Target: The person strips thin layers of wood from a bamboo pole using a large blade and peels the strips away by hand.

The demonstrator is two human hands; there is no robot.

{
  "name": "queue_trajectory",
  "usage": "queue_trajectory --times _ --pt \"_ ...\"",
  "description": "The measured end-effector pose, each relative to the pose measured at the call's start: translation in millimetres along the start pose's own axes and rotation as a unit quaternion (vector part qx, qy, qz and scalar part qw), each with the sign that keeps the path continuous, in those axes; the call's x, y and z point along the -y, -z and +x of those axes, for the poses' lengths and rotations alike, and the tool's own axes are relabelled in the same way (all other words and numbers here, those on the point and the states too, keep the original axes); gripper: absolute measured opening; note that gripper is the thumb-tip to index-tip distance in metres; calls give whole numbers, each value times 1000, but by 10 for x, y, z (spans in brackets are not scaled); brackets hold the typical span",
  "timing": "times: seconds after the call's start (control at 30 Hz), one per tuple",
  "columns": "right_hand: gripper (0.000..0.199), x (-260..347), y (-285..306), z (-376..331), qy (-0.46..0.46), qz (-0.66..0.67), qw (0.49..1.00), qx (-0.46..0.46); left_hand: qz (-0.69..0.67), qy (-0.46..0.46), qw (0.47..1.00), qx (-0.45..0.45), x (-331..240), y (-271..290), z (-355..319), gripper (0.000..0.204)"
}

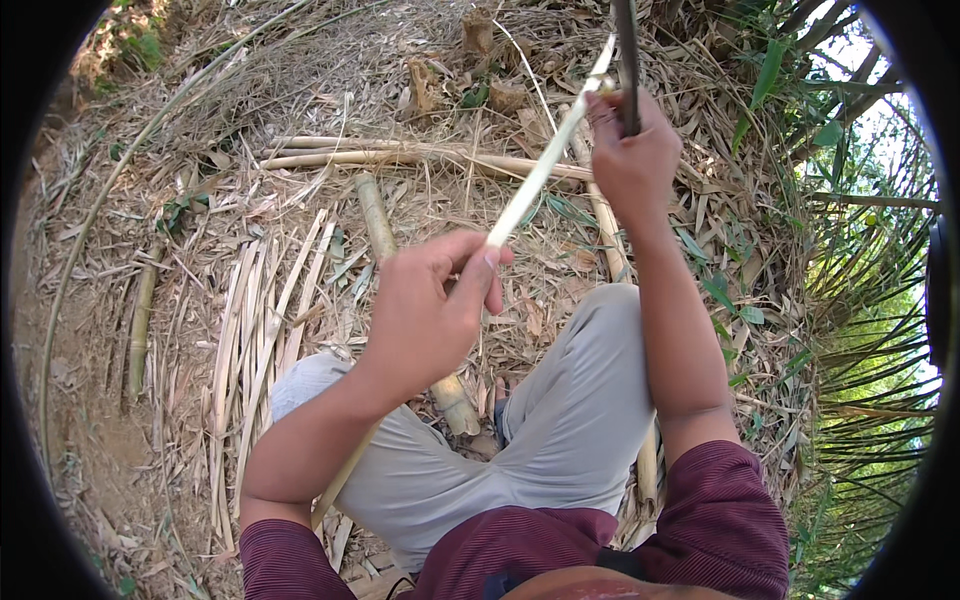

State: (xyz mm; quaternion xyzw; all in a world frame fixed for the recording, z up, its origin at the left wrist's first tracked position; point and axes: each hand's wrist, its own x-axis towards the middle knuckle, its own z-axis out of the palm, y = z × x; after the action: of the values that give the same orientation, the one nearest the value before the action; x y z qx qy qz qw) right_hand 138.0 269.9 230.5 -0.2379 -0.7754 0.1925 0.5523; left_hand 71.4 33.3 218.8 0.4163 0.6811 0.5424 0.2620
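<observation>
A long, pale bamboo strip slants up and to the right in front of me. My left hand pinches it between thumb and fingers, over my lap. Farther off, my right hand is closed around a knife, whose dark, narrow blade points away from me and runs out at the top edge. The strip's far part passes by the right thumb and fingertips, close beside the blade. Whether the edge touches the strip cannot be made out. The knife's handle is mostly hidden in the fist.
Several split bamboo strips lie in a bundle at left. A thick bamboo piece rests between my legs, and long poles lie crosswise ahead. Cut stumps stand farther off. Dry leaves cover the ground; green bamboo growth lines the right.
</observation>
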Motion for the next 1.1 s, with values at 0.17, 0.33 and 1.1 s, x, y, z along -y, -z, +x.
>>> queue_trajectory --times 0.17,0.33,1.1 --pt "31 -376 216 179 -235 154 959 -29 -123 70 990 11 -36 83 9 25" --pt "37 17 137 -111 -342 237 902 116 -177 109 977 46 -75 98 32 28" --pt "27 421 59 -580 67 58 936 342 -229 120 966 10 -98 180 195 24"
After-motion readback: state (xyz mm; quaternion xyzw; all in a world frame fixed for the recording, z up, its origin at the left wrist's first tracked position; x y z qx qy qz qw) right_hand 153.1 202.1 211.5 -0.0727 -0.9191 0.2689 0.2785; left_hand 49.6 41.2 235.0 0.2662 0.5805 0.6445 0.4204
